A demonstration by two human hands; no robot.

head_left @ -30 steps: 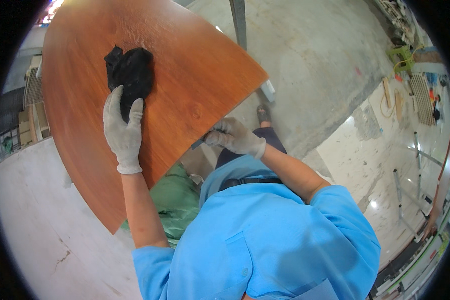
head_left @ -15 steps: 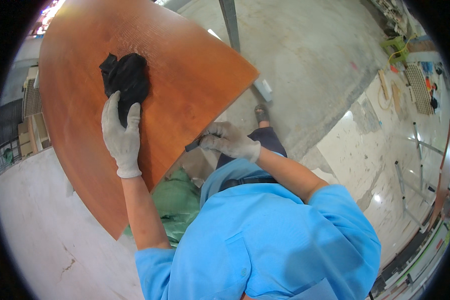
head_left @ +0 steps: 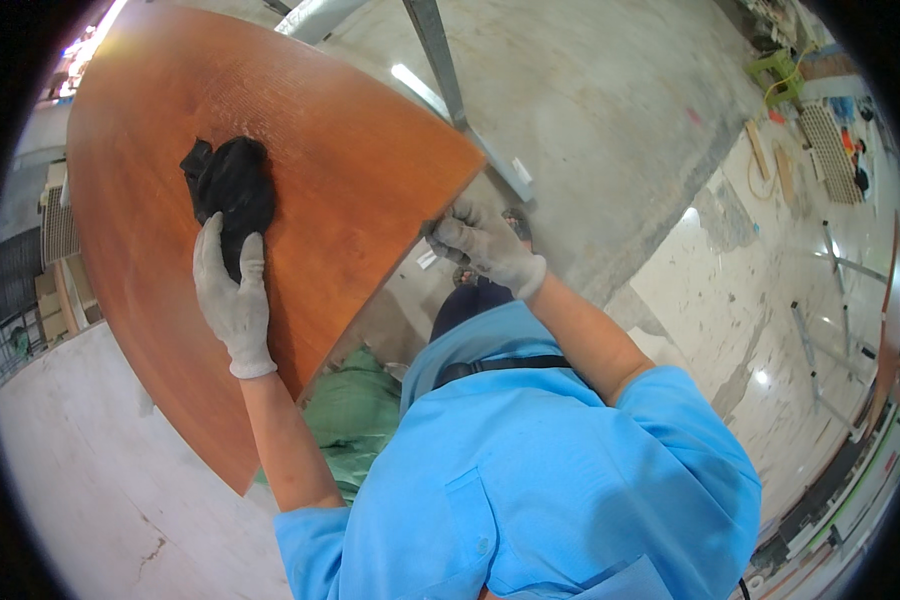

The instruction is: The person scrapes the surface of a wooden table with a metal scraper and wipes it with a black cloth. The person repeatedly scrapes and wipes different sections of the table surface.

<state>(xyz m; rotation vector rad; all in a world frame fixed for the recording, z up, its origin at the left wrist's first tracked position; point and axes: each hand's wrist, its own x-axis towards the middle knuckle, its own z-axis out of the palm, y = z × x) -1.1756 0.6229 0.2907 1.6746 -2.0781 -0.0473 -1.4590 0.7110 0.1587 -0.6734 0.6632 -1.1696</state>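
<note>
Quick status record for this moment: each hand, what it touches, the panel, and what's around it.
left hand: gloved, palm down, fingers on the black cloth
black cloth: bunched, lying on the panel face
right hand: gloved, gripping the near edge of the panel
wooden panel: reddish-brown, curved outline, glossy face up
green sack: under the panel's near edge
metal bar: beyond the panel's far side
floor: grey concrete

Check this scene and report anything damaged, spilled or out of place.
Nothing on the work stands out. The left hand presses a black cloth flat on the reddish wooden panel; the right hand grips its edge. The concrete floor shows stains and patchy wear.
</note>
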